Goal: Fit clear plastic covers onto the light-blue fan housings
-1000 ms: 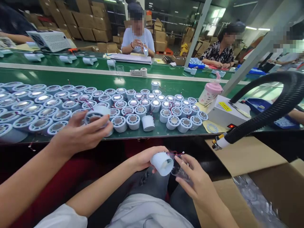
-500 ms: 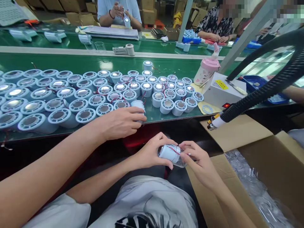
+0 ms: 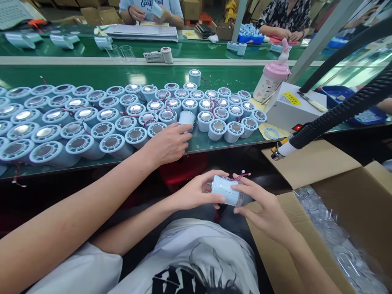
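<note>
Over my lap I hold a light blue cylindrical housing [image 3: 225, 188], tilted on its side. Thin red and black wires with a small white plug stick up from it. My left hand [image 3: 196, 191] is wrapped round its left end. The fingers of my right hand [image 3: 260, 198] grip the right end, where a clear plastic cup edge shows. How far the cup covers the housing I cannot tell. Another person's hand [image 3: 171, 143] reaches in from the left and touches an upturned blue housing [image 3: 186, 118] at the bench edge.
Many similar housings [image 3: 79, 145] stand in rows on the green bench [image 3: 214, 149]. Right of them are a pink-lidded cup [image 3: 273, 79], a white box [image 3: 295, 106] and a black hose tool [image 3: 283, 149]. A cardboard box [image 3: 357, 192] holds clear plastic cups [image 3: 330, 232]. Co-workers sit opposite.
The housing in my hands has been turned, so its wires now point up and right. The other person's hand has moved slightly up and right with the upturned housing.
</note>
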Tool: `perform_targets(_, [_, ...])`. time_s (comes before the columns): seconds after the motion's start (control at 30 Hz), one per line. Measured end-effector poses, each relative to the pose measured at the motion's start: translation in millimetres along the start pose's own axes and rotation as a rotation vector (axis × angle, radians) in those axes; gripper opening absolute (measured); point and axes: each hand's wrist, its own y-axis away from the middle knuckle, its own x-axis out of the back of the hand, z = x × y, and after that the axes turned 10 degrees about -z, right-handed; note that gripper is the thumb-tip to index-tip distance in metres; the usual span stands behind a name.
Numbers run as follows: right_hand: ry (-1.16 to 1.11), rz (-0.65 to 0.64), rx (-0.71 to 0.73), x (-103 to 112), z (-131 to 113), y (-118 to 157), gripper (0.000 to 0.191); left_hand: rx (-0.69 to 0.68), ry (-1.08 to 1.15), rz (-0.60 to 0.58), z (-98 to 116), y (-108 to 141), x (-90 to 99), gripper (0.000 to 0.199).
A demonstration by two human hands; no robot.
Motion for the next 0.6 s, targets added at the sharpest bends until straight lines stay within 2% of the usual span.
perform_targets(0.1, [0.085, 0.026, 0.035, -3, 0, 7, 0.042, 0.036, -0.002, -0.062, 3, 3, -0.3, 0.068])
perform_targets(0.3, [-0.209, -0.029, -0.078, -2, 0, 11, 0.047, -0.034, -0.198, -0.062, 12, 9, -2.0, 0.077])
perform_targets(0.6, [-0.575, -0.106, -0.237, 0, -8, 9, 0.043, -0.098, -0.325, -0.065, 14, 13, -2.8, 0.077])
